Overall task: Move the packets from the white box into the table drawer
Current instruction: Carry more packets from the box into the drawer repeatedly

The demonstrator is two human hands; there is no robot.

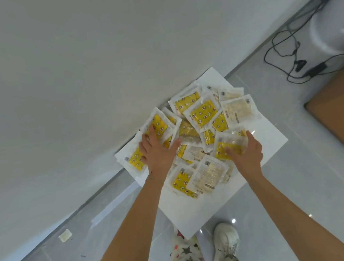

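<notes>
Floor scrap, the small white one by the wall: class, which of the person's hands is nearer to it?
Left. The left hand lies on the packets, up and right of the scrap; the right hand is farther right, across the pile.

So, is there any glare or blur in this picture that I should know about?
Head view: soft, even light; small glare spots on the glossy floor tiles beside the shoe; the packets look slightly blurred, their print unreadable.
</notes>
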